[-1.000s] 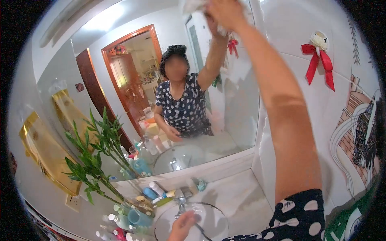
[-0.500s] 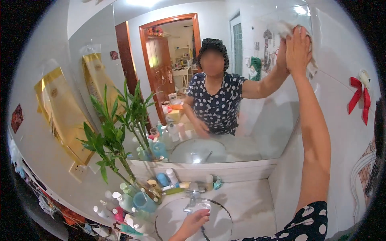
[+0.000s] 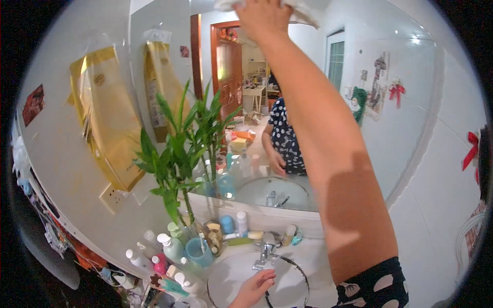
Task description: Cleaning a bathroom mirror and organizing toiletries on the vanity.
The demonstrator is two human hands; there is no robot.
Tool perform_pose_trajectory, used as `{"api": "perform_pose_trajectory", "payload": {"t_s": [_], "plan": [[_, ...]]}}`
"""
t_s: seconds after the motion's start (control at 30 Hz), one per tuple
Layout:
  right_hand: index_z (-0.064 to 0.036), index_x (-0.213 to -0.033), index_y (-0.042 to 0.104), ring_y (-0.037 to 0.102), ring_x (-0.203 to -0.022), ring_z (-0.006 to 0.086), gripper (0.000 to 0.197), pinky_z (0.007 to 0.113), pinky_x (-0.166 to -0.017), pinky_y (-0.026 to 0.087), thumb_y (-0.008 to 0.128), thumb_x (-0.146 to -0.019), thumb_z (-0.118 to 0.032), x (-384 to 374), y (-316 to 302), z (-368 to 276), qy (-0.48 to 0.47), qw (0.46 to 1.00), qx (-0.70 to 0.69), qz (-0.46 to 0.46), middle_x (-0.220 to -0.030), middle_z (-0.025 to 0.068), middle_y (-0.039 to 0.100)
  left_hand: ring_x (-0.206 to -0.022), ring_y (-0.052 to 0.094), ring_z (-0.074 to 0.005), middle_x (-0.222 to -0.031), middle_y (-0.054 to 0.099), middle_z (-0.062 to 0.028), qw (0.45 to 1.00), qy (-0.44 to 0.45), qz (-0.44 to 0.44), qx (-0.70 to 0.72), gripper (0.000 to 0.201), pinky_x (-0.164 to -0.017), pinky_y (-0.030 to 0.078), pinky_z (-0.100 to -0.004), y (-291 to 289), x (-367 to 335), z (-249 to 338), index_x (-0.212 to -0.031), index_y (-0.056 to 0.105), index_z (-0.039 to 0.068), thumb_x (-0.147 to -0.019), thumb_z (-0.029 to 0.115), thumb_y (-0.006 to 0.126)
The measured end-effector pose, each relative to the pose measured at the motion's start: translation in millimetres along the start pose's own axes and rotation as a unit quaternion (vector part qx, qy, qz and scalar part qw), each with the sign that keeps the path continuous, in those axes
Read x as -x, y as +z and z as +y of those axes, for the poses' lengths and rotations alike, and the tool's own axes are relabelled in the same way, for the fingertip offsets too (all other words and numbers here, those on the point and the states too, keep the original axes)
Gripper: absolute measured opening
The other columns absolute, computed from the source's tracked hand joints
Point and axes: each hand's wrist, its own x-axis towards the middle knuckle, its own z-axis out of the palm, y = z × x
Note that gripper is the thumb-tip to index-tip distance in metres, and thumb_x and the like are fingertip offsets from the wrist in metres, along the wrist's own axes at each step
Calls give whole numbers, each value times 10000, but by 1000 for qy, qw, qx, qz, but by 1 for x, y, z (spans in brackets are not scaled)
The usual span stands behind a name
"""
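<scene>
High up at the top edge of the view, my right hand (image 3: 264, 20) presses a white cloth (image 3: 305, 12) against the wall mirror (image 3: 395, 143). The cloth shows on both sides of the hand, and part of it runs out of view. My right arm stretches up across the mirror and hides part of the reflection. My left hand (image 3: 258, 286) hovers over the white sink (image 3: 223, 274), just below the chrome faucet (image 3: 267, 247). It holds nothing, with its fingers loosely stretched and a little bent.
Left of the sink stand a green bamboo plant (image 3: 174, 169), a light-blue cup (image 3: 199, 252) and several pump bottles (image 3: 169, 247). Small toiletries, including a white tube-like bottle (image 3: 242, 224), line the ledge behind the faucet. A yellow package (image 3: 108, 123) hangs on the left wall, above a socket (image 3: 112, 199).
My right hand has swept the cloth leftward and up across the mirror, from its upper right side to the top middle. The view has shifted to the right. My left hand stays over the sink.
</scene>
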Motion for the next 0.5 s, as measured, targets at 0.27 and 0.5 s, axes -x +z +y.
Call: {"api": "perform_pose_trajectory", "payload": {"t_s": [0.27,0.5], "plan": [[-83,-1426,348,349,-1348,275,544,531,-1043,333,460,-946,-314,76,12,-18,-186,976,-110,-39,-1511,94,312,-1056,584,-143,-1185,604,-110,999,4,18,31,363,-926,460,-275,-8,10,-17,-1285,498,9,-951,137,554],[-189,-1354,465,540,-1167,194,546,358,-809,539,616,-834,-263,249,21,0,-176,972,-136,-82,-1450,-11,413,-1112,566,-165,-1197,595,-127,999,-18,-19,26,378,-942,452,-286,9,7,-21,-1295,492,5,-945,130,564]]}}
